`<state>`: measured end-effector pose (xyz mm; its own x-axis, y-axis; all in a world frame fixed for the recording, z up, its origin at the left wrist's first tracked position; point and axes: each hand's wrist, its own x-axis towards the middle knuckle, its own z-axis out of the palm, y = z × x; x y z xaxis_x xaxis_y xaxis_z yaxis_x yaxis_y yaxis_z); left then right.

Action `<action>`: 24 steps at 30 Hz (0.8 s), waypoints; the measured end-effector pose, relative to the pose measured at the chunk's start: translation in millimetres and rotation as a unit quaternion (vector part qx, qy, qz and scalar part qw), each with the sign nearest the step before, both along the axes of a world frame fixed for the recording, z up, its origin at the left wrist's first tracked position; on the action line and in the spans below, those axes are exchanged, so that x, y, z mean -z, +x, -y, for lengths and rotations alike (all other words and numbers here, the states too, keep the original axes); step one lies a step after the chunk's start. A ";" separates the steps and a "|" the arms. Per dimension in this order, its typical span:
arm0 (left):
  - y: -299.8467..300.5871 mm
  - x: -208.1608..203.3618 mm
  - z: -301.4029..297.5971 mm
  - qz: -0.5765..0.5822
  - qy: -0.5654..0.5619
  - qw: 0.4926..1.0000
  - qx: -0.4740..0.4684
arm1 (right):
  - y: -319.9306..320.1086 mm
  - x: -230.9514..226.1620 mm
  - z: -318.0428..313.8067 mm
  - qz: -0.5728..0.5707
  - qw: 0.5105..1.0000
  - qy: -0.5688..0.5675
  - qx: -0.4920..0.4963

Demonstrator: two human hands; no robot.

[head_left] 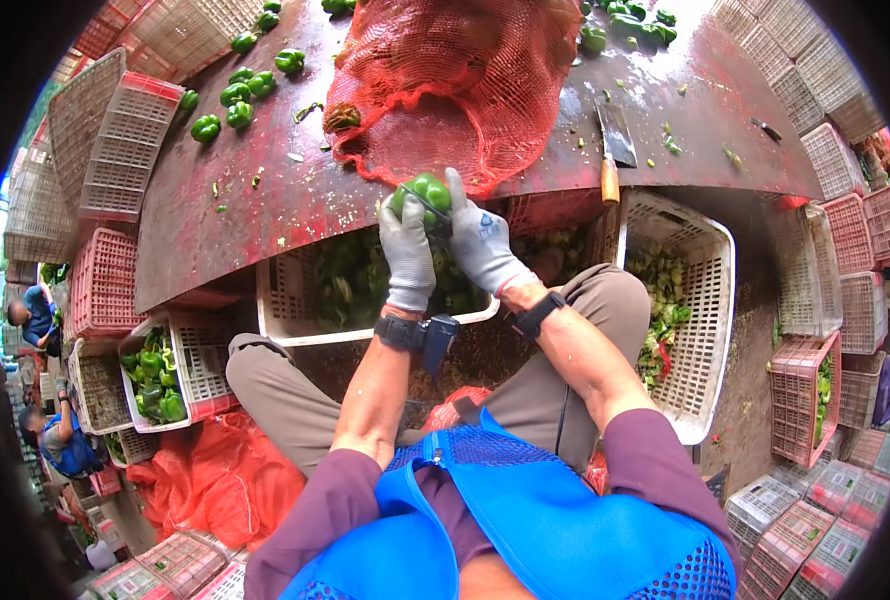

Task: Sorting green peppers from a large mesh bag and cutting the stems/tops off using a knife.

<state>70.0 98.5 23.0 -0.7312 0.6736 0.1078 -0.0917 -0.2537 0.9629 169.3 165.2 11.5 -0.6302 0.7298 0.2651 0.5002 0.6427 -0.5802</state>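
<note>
While we sit at the edge of the red-stained table (265,200), both gloved hands meet around one green pepper (427,192) held just above the table's near lip, right below the mouth of the red mesh sack (445,80). Our left hand (406,250) cups the pepper from the left, fingers wrapped up its side; our right hand (480,240) closes on it from the right, with the forefinger standing straight up beside it. A thin dark blade seems to cross the pepper between the hands, but we cannot tell which hand grips it.

To do this well, we judge that the left hand should keep the pepper steady and turn it slowly, while the right works around the stem end with short, shallow strokes aimed away from the left fingertips. We hold the pepper over the white crate (295,310) between our knees, which already holds cut green pieces, so that whatever drops lands there and not on our lap. The raised forefinger is best tucked back down, as it adds no hold.

Loose peppers (235,95) lie well apart on the far left of the table, and a cleaver (615,140) rests to the right of the sack, its handle reaching the table edge. A second white crate (700,300) of trimmings stands just beside our right knee.
</note>
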 end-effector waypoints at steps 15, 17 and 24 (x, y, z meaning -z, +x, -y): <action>-20.5 -2.2 39.9 0.188 0.016 0.974 0.128 | -18.1 -19.7 4.1 0.075 0.977 -0.186 -0.074; -25.7 4.4 41.0 0.171 0.001 0.978 0.121 | -14.4 -15.5 5.6 0.035 0.971 -0.225 -0.075; -56.3 24.3 73.4 0.190 -0.068 0.950 0.239 | 6.1 3.7 -1.9 -0.105 0.736 -0.661 -0.105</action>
<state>13.6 25.1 -1.3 -0.3081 0.9269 -0.2142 -0.5132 0.0276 0.8578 175.4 167.1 7.8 -0.8124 0.3297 -0.4811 0.2806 -0.5022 -0.8180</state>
